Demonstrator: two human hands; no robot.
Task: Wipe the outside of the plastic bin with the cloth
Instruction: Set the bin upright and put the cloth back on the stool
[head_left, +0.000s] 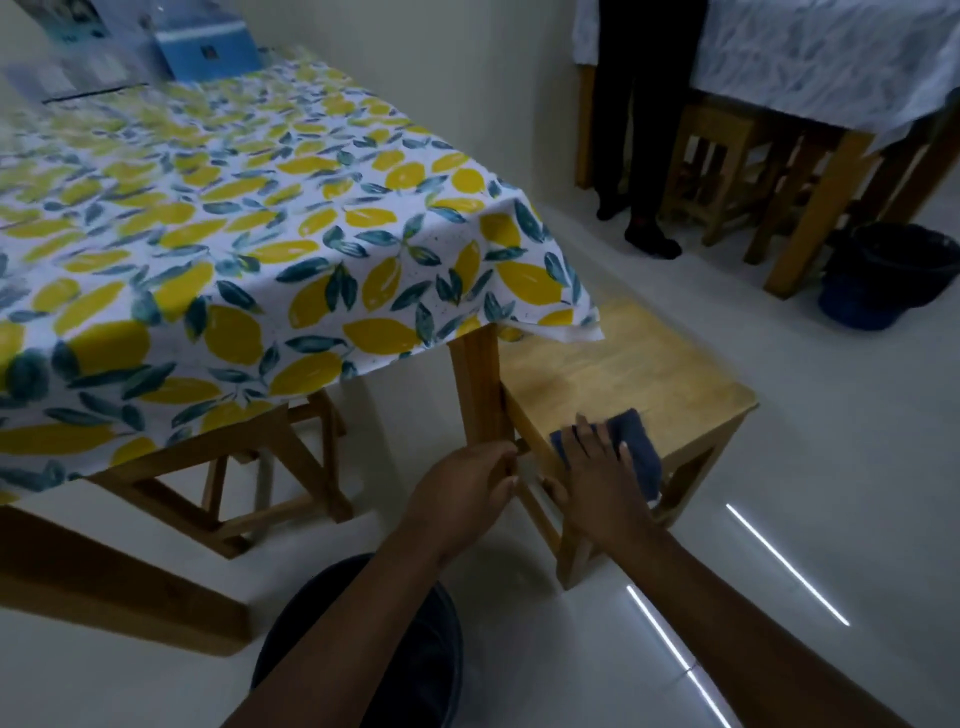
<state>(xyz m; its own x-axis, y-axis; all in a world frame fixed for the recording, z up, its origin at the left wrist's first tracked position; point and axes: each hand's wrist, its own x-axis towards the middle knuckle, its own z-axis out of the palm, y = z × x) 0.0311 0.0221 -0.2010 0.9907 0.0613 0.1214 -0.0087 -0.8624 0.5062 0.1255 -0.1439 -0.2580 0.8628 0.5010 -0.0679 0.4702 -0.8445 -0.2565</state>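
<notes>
Wooden stool (634, 364): left hand (467, 486) curled around its near corner edge. Right hand (597, 467): fingers spread flat, pressing dark blue cloth (636, 441) onto the seat. Dark plastic bin (415, 670): on floor beneath the forearms.

We see two bare forearms without sleeves, watch or rings, ending in the left hand (470, 480) and right hand (597, 475); below them, our dark-clothed lap (415, 665).

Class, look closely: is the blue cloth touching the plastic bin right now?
No, the right hand presses the blue cloth onto the wooden stool.
</notes>
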